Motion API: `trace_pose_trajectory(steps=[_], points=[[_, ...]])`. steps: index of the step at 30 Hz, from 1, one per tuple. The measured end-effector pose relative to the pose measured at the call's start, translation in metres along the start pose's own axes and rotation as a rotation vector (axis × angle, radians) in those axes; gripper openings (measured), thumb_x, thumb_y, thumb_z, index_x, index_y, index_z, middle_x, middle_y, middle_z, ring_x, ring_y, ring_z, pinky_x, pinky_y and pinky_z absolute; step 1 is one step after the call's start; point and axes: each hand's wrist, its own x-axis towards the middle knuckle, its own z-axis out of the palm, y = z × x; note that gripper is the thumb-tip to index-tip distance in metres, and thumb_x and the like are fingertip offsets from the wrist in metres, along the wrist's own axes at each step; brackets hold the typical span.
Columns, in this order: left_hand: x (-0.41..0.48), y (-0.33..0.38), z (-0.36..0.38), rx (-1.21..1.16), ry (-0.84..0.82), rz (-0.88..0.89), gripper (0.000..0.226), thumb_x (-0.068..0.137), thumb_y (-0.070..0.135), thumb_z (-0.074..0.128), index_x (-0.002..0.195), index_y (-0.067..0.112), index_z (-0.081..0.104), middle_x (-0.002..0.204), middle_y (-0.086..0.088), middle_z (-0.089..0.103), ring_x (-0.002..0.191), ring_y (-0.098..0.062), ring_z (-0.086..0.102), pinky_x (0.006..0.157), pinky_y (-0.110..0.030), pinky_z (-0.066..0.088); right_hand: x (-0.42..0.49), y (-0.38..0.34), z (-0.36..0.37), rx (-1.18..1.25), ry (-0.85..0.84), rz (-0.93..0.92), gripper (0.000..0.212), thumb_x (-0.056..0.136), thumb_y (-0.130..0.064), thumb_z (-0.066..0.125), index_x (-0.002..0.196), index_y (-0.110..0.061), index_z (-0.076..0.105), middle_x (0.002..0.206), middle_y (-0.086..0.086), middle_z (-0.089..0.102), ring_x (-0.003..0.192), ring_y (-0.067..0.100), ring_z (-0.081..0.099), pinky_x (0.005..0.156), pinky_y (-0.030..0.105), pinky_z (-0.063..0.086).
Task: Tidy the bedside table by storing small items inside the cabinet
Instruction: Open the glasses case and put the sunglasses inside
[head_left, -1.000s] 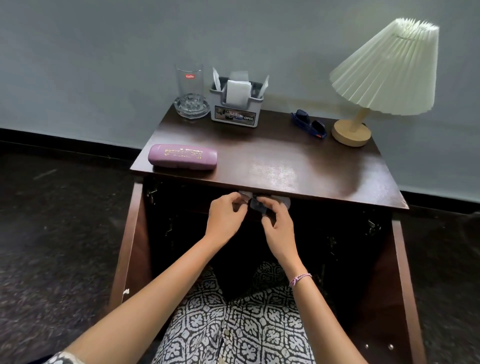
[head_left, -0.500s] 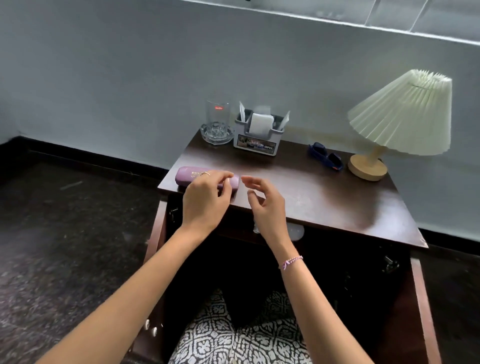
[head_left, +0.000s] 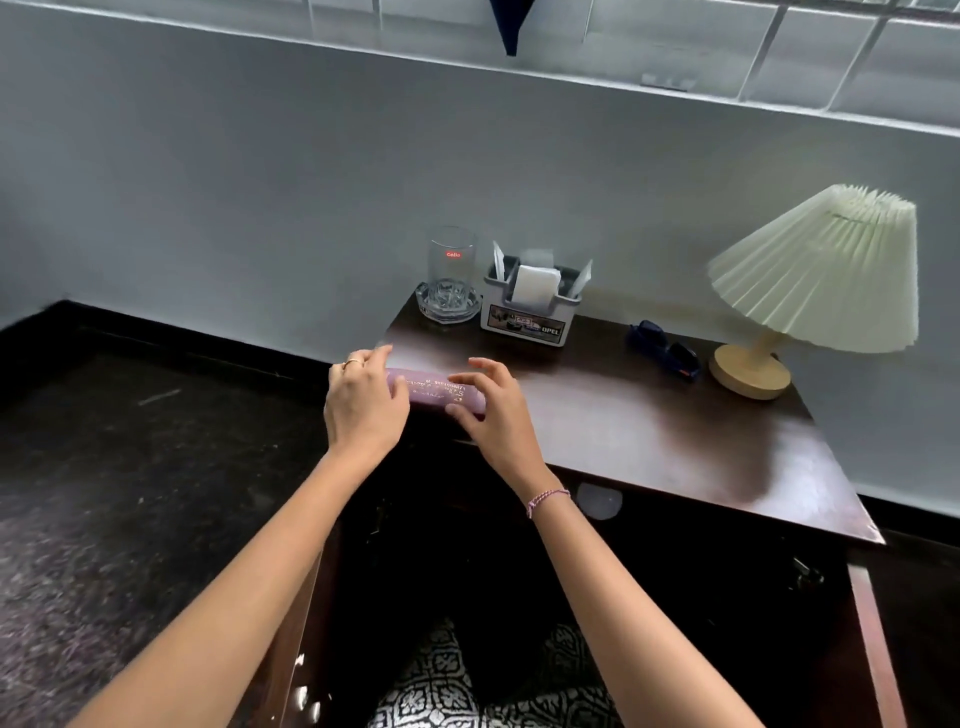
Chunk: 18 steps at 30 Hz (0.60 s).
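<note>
A purple glasses case (head_left: 441, 392) is seen lying along the near left edge of a dark wooden bedside table (head_left: 649, 431), held at both ends. The left hand (head_left: 363, 405), with a ring on one finger, is curled over the case's left end, fingers reaching across the far side. The right hand (head_left: 493, 410), a braided bracelet (head_left: 545, 499) at its wrist, is arched over the right end, thumb pressed to the near edge and fingers bent above the far edge. Beyond the hands, at the back of the table, a drinking glass (head_left: 452, 260) is stood in a glass ashtray (head_left: 449, 306), and just right of it a grey napkin holder (head_left: 527, 312) marked OPEL is placed. Further right of the right hand a blue toy car (head_left: 665, 351) is found, then a lamp (head_left: 815, 270) with a pleated cream shade. Beneath the forearms the open cabinet (head_left: 675, 597) is shown, dark inside.
</note>
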Motion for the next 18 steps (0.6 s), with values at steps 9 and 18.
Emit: trace_pose_trajectory(steps=[9,18], points=[[0.007,-0.006,0.009,-0.055,-0.079,-0.078,0.034,0.088,0.029,0.053,0.118,0.013,0.059,0.116,-0.017,0.061,0.109,-0.036,0.056,0.091,-0.039,0.043,0.003,0.013,0.002,0.028,-0.041,0.078,0.049,0.073,-0.011,0.078,0.118,-0.010,0.060,0.138,0.013,0.038,0.134,0.022,0.035,0.108,0.022,0.025],[0.003,0.028,0.034,-0.333,-0.166,0.093,0.044,0.080,0.033,0.069,0.119,0.016,0.061,0.117,-0.009,0.063,0.104,-0.024,0.059,0.091,-0.032,0.044,0.000,0.046,-0.063,-0.055,0.123,-0.051,0.047,0.065,-0.013,0.083,0.108,-0.006,0.066,0.113,0.009,0.059,0.106,0.016,0.056,0.096,0.010,0.036]])
